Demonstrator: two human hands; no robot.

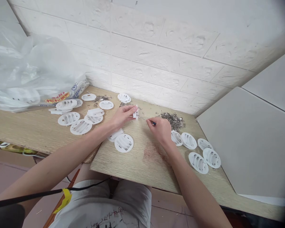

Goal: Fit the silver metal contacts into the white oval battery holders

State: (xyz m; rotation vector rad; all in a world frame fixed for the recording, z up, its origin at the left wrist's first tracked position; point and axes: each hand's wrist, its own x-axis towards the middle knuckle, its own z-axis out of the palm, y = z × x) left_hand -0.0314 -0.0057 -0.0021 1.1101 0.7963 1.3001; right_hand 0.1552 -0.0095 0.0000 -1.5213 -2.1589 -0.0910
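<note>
My left hand [123, 115] is closed on a small white plastic piece [136, 112], held up above the middle of the table. My right hand [159, 127] grips a thin screwdriver [152, 122] with a dark handle, its metal shaft pointing left to the white piece. Whether the tip touches the piece is too small to tell. A round white plastic disc [123, 143] with slots and metal strips lies below my hands, partly over another white piece [115, 135]. To the right of my right hand sits a pile of small metal parts [173, 121].
More slotted discs lie on the left [81, 127] and on the right [199, 162] of the wooden table [133, 167]. A clear plastic bag [38, 72] fills the left back. A white brick wall [144, 47] stands behind, and a grey-white panel [249, 142] at right.
</note>
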